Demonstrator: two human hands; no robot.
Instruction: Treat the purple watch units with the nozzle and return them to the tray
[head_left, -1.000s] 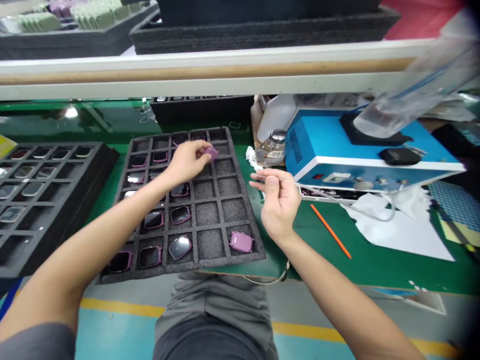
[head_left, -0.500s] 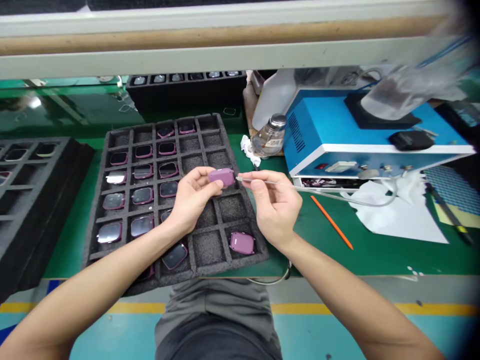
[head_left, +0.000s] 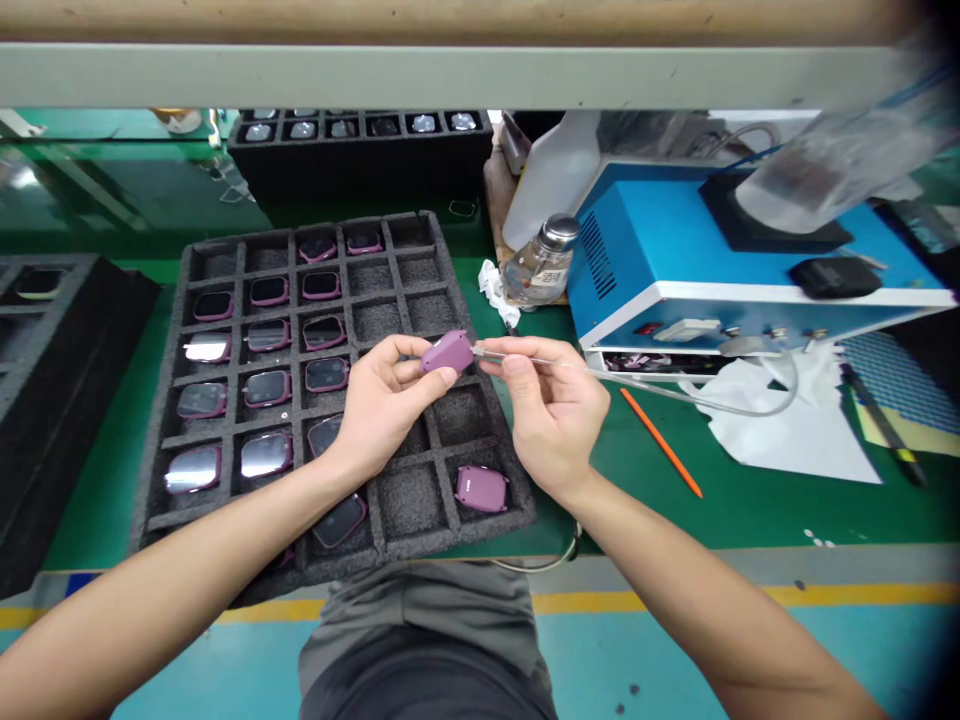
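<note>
Purple watch case pinched in left hand above foam tray at worktop front edge — right hand pinches thin nozzle tip against it. Risk: tip slips off, or loose pinch drops the case.

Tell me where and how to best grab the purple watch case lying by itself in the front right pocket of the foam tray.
Probably from straight above, pinching the two opposite short edges. The purple watch case lies flat, back side up, in a pocket of the foam tray, and the walls leave little room for a sideways approach. The left hand holds a similar case by its edges.
</note>
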